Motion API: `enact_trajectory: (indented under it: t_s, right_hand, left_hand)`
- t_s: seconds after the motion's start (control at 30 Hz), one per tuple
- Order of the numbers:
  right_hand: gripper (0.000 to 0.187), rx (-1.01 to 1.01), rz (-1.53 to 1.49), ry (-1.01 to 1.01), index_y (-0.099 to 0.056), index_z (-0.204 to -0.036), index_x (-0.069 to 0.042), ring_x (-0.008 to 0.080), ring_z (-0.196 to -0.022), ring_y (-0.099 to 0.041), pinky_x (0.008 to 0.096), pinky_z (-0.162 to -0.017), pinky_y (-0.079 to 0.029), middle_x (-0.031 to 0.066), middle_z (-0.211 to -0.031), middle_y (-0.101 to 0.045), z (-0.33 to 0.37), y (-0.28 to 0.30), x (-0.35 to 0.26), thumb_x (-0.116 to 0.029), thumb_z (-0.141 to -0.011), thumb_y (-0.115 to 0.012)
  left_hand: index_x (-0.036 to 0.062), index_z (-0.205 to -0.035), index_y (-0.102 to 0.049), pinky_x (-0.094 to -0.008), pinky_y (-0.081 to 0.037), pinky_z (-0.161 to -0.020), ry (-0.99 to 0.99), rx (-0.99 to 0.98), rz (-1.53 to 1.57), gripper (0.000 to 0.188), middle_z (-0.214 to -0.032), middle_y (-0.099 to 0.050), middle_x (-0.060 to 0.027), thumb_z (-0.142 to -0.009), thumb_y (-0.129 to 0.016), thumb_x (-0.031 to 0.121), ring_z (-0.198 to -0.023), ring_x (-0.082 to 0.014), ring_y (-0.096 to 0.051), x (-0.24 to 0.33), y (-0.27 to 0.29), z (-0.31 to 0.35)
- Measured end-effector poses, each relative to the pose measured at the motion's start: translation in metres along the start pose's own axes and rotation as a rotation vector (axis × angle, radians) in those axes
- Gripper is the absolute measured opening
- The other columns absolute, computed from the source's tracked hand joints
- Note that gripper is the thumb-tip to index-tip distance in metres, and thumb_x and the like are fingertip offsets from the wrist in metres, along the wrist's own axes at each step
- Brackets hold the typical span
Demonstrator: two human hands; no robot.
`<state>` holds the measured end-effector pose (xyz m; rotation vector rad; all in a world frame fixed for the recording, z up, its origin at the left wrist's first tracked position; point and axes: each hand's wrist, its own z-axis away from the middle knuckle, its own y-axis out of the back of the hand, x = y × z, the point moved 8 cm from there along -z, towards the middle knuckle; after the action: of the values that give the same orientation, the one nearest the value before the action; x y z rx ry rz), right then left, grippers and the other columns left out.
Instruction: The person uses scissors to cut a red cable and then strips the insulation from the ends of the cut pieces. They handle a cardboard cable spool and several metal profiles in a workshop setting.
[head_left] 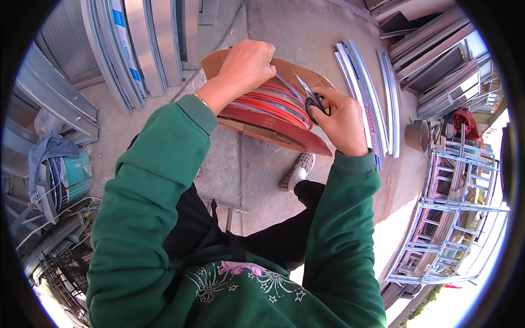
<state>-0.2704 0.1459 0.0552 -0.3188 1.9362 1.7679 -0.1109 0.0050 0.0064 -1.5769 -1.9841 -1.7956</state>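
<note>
A cardboard spool [298,138] wound with red-orange and grey strands [268,105] is in front of me, above the floor. Its far flange is brown, its near one red. My left hand [243,66] is closed above the spool's left part, pinching a thin grey strip [284,83] that runs down to the winding. In my right hand [340,117], at the spool's right side, are black-handled scissors [310,99]. Their metal blades point up and left, close to the strip. Whether the blades touch it I cannot tell.
Long metal profiles [145,46] lean at the upper left; white profiles [365,98] lie on the concrete floor to the right. A bucket [417,135] and a stack of metal frames [451,213] stand farther right. At the left is a teal drum [74,174] with cloth over it.
</note>
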Motion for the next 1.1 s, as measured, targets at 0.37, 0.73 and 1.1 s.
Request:
enact_trajectory:
  t_s: [0.37,0.73,1.1]
  right_hand:
    - [0.035,-0.048,0.208,-0.034,-0.080,-0.102,-0.007,0.0379,-0.079,-0.074,0.0467,-0.078,-0.059,0.0180,-0.082,-0.076,-0.002,-0.027,-0.001,-0.032,-0.078,-0.076]
    - [0.032,0.034,0.222,0.047,-0.078,-0.097,-0.004,0.0413,-0.076,-0.072,0.0503,-0.075,-0.057,0.0212,-0.078,-0.073,-0.001,-0.038,-0.011,-0.031,-0.081,-0.075]
    - [0.028,0.070,0.135,-0.005,-0.075,-0.089,-0.002,0.0426,-0.075,-0.072,0.0506,-0.071,-0.057,0.0220,-0.074,-0.071,0.000,-0.044,-0.010,-0.029,-0.081,-0.076]
  left_hand:
    - [0.0024,-0.105,-0.071,-0.0498,-0.054,-0.083,-0.003,-0.050,0.035,0.021,-0.098,-0.074,-0.0198,-0.085,-0.075,0.010,-0.095,-0.0412,-0.070,0.008,-0.006,0.003]
    - [0.0067,-0.105,-0.078,-0.0486,-0.054,-0.087,-0.051,-0.079,-0.120,0.021,-0.100,-0.074,-0.0131,-0.085,-0.077,0.011,-0.102,-0.0358,-0.068,0.007,-0.014,0.004]
    - [0.0057,-0.105,-0.076,-0.0493,-0.053,-0.085,-0.110,-0.082,-0.133,0.020,-0.099,-0.074,-0.0130,-0.086,-0.076,0.010,-0.100,-0.0357,-0.067,0.019,-0.015,0.009]
